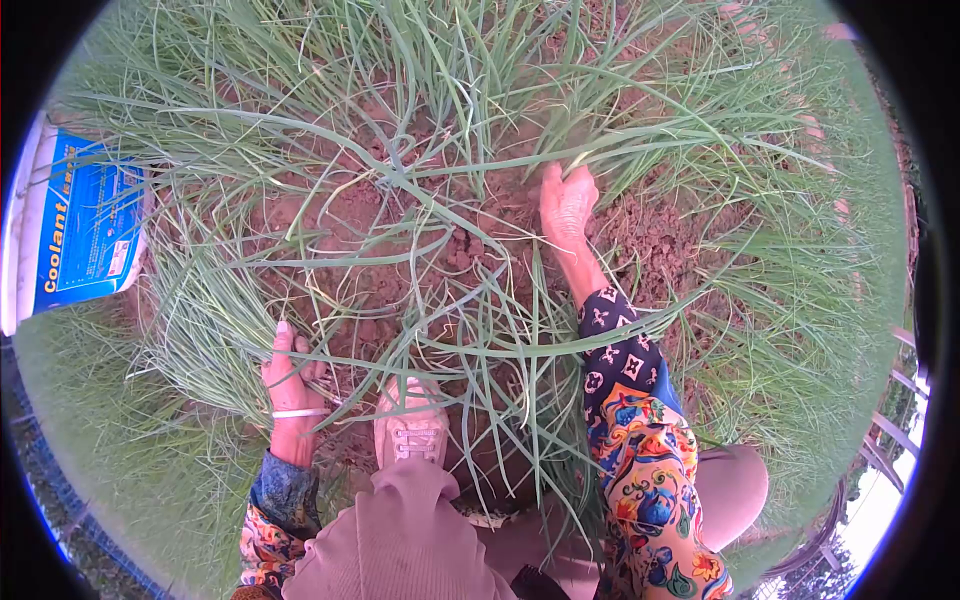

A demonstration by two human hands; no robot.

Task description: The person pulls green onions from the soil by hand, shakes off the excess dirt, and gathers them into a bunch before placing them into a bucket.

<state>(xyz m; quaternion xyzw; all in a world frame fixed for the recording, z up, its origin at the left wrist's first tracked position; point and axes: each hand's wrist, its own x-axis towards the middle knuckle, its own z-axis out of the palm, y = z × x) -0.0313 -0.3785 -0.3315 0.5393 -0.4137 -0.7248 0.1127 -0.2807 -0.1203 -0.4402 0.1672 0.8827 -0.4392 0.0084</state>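
Observation:
My left hand (292, 372) is closed around the lower end of a thick bunch of scallions (205, 315), whose leaves fan out to the upper left. A white band circles that wrist. Farther forward and to the right, my right hand (568, 205) is closed at the base of a few growing scallions (615, 150), close to the soil. Its fingertips are partly hidden by leaves. Long loose leaves (480, 350) cross the view between both hands, above the reddish soil (350, 215).
A white bucket (75, 215) with a blue "Coolant" label stands at the left, behind some leaves. My shoe (412, 425) is planted on the soil between the hands. Dense scallions (440, 60) grow ahead and on both sides. Crumbled soil (660, 240) lies right of my right hand.

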